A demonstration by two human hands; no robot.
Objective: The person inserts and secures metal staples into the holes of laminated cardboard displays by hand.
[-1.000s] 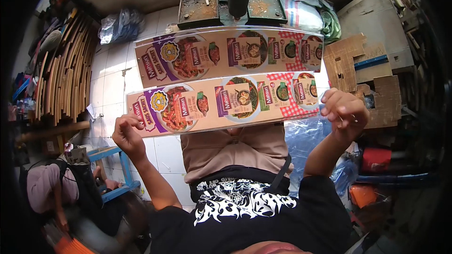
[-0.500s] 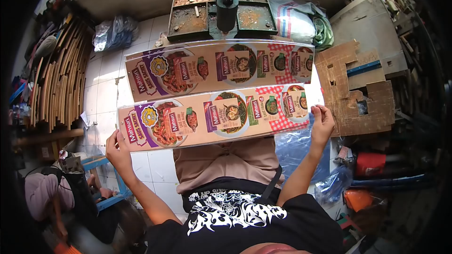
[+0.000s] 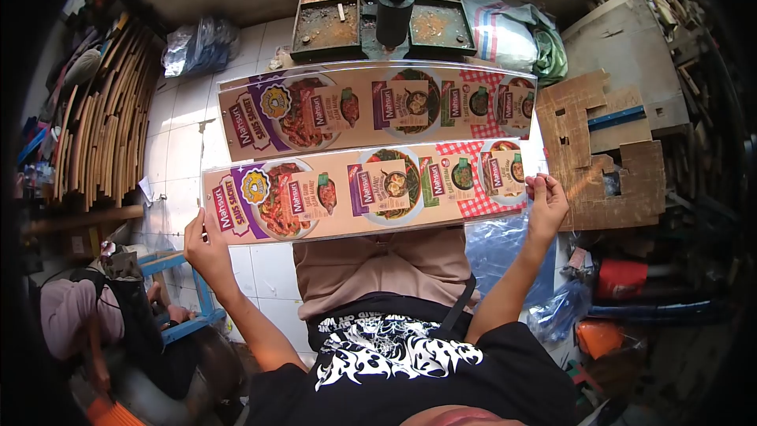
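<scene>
A long printed panel (image 3: 355, 205) with food pictures and a clear glossy edge is stretched across in front of my lap, tilted slightly up to the right. My left hand (image 3: 208, 248) pinches its lower left corner, and my right hand (image 3: 546, 203) has its right end between thumb and fingers. Just beyond lies a second, matching panel (image 3: 359, 102), below the dark metal post (image 3: 393, 16) of a machine. The near panel's upper edge covers part of the far one's lower edge from this view.
Behind the panels stands a dark compartment tray (image 3: 327, 24) with small bits in it. Cut brown boards (image 3: 603, 166) lean at the right, and stacked strips (image 3: 106, 118) stand at the left. A person (image 3: 79, 315) sits at the lower left beside a blue frame (image 3: 177, 264).
The whole view has shifted a little, so things appear slightly further right and higher. Both hands keep hold of the near panel, which stays almost in place beside the far one.
</scene>
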